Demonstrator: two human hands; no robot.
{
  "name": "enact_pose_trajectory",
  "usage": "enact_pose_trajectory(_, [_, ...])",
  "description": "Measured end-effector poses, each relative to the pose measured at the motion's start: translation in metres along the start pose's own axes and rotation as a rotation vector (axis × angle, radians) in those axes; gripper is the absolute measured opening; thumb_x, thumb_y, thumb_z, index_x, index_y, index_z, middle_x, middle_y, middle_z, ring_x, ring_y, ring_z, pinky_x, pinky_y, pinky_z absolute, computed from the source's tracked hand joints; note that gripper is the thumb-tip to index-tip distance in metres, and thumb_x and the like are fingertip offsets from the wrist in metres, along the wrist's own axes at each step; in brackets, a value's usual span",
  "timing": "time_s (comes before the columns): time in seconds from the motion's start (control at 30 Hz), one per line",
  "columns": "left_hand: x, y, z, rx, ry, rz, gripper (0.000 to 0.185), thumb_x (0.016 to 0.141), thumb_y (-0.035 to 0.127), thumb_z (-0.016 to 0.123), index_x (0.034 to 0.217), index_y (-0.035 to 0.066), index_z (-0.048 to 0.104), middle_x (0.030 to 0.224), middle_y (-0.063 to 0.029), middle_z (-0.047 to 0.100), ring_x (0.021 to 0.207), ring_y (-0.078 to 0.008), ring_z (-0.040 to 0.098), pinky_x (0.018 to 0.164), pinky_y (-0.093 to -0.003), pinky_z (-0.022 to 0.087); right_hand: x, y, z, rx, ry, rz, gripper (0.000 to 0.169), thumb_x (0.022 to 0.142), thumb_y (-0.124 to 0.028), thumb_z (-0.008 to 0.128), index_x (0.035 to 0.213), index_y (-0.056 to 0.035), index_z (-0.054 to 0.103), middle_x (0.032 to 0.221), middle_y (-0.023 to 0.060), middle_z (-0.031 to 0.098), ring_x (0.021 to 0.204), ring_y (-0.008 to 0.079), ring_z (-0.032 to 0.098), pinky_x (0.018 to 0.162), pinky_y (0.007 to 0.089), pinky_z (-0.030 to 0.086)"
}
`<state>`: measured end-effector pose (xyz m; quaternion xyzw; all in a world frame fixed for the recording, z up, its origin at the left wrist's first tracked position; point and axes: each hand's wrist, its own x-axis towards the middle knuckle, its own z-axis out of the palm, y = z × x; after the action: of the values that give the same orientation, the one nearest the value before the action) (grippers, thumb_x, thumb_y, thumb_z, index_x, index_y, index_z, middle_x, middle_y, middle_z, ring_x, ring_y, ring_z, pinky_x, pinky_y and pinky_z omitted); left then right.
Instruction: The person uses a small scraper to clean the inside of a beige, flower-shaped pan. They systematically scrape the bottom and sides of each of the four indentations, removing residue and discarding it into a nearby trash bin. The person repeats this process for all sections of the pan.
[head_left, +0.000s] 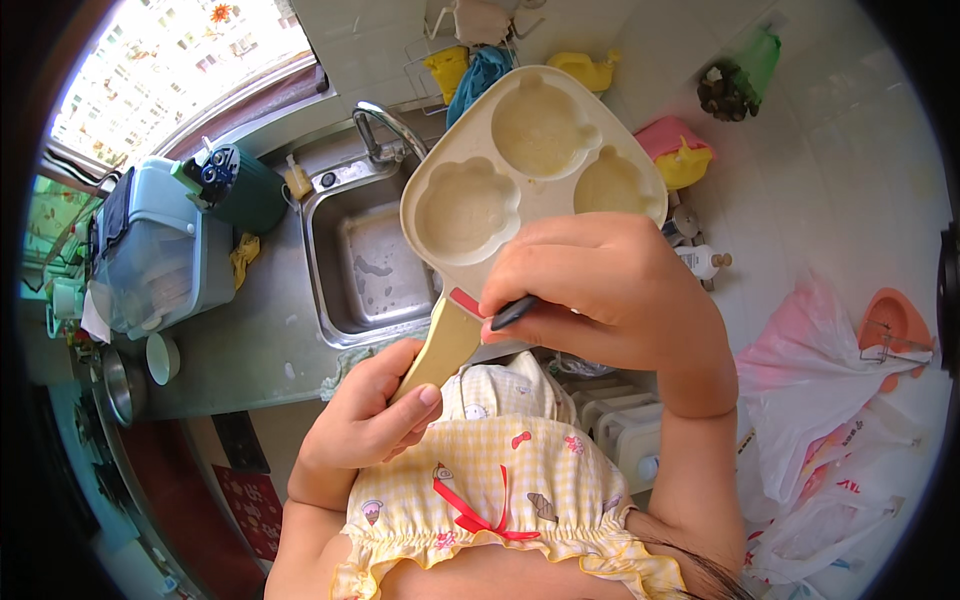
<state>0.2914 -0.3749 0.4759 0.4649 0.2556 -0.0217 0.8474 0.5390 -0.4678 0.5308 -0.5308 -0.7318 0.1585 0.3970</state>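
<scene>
My left hand (375, 416) grips the pale yellow handle (439, 352) of a cream-coloured frying pan (540, 199) with shaped moulds. The pan is raised and tilted, beside and partly over the sink. Three moulds show, with pale, yellowish insides; the pan's near right part is behind my right hand (592, 289). Between the thumb and fingers of that hand is a small black object (514, 313), mostly hidden, so I cannot tell what it is. Its tip lies close to a red patch (466, 303) at the base of the handle.
A steel sink (375, 262) with a curved faucet (386, 131) is behind the pan. On the left of the counter (247, 352) stand a blue plastic box (165, 247), a dark green container (247, 187) and a white bowl (163, 358). Plastic bags (810, 420) hang at right.
</scene>
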Motion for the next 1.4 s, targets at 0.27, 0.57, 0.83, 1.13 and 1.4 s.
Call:
enact_pose_trajectory(0.27, [-0.001, -0.001, 0.012, -0.033, 0.095, 0.037, 0.032, 0.099, 0.017, 0.058, 0.122, -0.004, 0.051, 0.066, 0.0045, 0.042, 0.05, -0.0002, 0.028, 0.043, -0.018, 0.02, 0.023, 0.008, -0.003, -0.043, -0.261, -0.037, 0.023, 0.082, -0.017, 0.074, 0.081, -0.0007, 0.057, 0.075, 0.0159, 0.061, 0.077, 0.0371, 0.063, 0.067, 0.0458, 0.048])
enact_pose_trajectory(0.57, [-0.003, -0.002, 0.008, -0.037, 0.105, 0.077, 0.031, 0.098, 0.017, 0.059, 0.119, -0.005, 0.052, 0.064, 0.0034, 0.042, 0.046, 0.0001, 0.025, 0.04, -0.0184, 0.019, 0.024, 0.012, -0.007, 0.064, -0.32, -0.029, 0.021, 0.08, -0.014, 0.074, 0.086, 0.0022, 0.062, 0.076, 0.0178, 0.063, 0.078, 0.0382, 0.064, 0.067, 0.045, 0.049])
enact_pose_trajectory(0.83, [-0.001, -0.006, 0.007, -0.051, 0.103, 0.108, 0.03, 0.098, 0.015, 0.06, 0.118, -0.005, 0.052, 0.065, 0.0026, 0.043, 0.047, 0.0002, 0.026, 0.04, -0.0175, 0.019, 0.018, 0.01, -0.005, -0.001, -0.456, 0.014, 0.019, 0.08, -0.012, 0.075, 0.086, 0.0017, 0.065, 0.077, 0.018, 0.065, 0.081, 0.0392, 0.065, 0.07, 0.0467, 0.051])
enact_pose_trajectory(1.13, [-0.002, -0.007, 0.005, -0.039, 0.086, 0.08, 0.029, 0.1, 0.016, 0.059, 0.118, -0.004, 0.052, 0.065, 0.0028, 0.043, 0.048, 0.0008, 0.025, 0.041, -0.0172, 0.019, 0.011, 0.007, -0.021, -0.05, -0.526, 0.022, 0.019, 0.083, -0.012, 0.073, 0.092, 0.0008, 0.062, 0.082, 0.0171, 0.064, 0.083, 0.0385, 0.064, 0.073, 0.047, 0.05])
enact_pose_trajectory(1.4, [-0.003, -0.009, 0.001, -0.034, 0.108, 0.095, 0.028, 0.1, 0.016, 0.059, 0.119, -0.004, 0.053, 0.065, 0.0032, 0.043, 0.046, 0.001, 0.025, 0.04, -0.0174, 0.019, -0.013, 0.003, -0.05, -0.071, -0.103, 0.034, 0.02, 0.082, -0.012, 0.076, 0.095, -0.0033, 0.062, 0.08, 0.011, 0.063, 0.074, 0.0318, 0.062, 0.065, 0.0387, 0.049])
